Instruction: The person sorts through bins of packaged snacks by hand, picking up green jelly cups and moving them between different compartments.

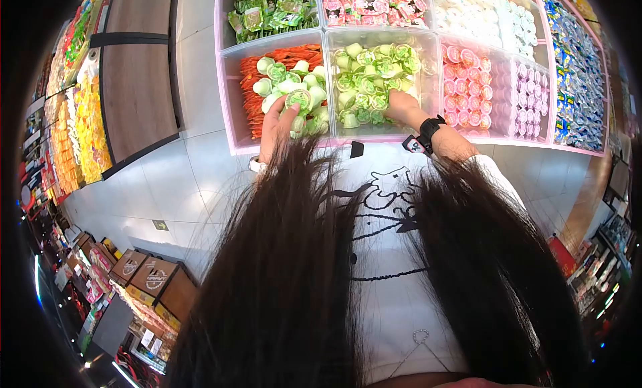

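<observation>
I stand at a pink display bin [231, 131] split by clear dividers into compartments of small packed sweets. My left hand [275, 126] holds a green-lidded jelly cup [298, 100] over the compartment where such cups lie on orange sticks. My right hand [400, 107], with a black watch on the wrist, reaches into the middle compartment of green jelly cups [372, 74]; its fingers are buried among them, so I cannot see if it grips one. My long dark hair hides the lower arms.
Pink jelly cups [468, 77] and purple ones [531, 97] fill compartments to the right, blue packets [575, 74] beyond. Green and red packets lie in the far row. Snack shelves [73, 131] line the left aisle; cardboard boxes [150, 278] stand on the white tile floor.
</observation>
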{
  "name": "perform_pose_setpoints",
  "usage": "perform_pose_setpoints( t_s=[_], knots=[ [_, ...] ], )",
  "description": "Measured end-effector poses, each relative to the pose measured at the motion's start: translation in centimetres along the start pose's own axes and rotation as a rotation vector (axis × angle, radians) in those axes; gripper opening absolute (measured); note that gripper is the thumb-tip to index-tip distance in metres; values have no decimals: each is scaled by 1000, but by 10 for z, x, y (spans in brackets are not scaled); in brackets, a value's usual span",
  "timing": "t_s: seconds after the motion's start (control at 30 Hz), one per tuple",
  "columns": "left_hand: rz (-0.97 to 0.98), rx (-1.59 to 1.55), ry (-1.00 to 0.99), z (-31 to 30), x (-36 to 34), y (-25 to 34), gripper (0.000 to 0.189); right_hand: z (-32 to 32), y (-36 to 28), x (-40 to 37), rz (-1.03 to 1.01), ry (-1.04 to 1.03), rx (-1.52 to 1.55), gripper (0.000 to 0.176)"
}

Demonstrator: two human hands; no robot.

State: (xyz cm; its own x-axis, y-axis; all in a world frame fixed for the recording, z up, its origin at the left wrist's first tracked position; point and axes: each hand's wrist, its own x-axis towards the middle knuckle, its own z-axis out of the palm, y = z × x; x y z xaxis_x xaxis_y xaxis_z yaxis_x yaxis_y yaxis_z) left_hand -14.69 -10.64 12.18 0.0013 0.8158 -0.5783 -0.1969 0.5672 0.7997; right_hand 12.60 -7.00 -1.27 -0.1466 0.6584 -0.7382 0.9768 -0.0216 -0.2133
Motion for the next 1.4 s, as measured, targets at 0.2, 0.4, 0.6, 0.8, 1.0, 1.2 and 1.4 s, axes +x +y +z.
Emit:
perform_pose_setpoints(
  t_s=[0.2,0.4,0.6,0.8,1.0,1.2,1.4],
  knots=[
    [44,49,17,-4,0,-4,31,6,-20,-2,-524,156,-110,27],
    [114,32,65,-1,-12,-5,30,37,-9,23,-463,-138,355,30],
    [60,-90,104,-8,-24,-9,30,29,-16,16,-225,-300,513,38],
    [74,-26,97,-12,-22,-12,29,35,-14,19,-887,75,-284,46],
    [80,-11,96,-9,-21,-13,27,26,-18,19,-901,0,-491,56],
    [53,-42,97,-11,-19,-15,27,26,-17,21,-947,26,-502,57],
    [12,44,77,-11,-17,-10,31,29,-18,25,-862,-66,-397,48]
  ],
)
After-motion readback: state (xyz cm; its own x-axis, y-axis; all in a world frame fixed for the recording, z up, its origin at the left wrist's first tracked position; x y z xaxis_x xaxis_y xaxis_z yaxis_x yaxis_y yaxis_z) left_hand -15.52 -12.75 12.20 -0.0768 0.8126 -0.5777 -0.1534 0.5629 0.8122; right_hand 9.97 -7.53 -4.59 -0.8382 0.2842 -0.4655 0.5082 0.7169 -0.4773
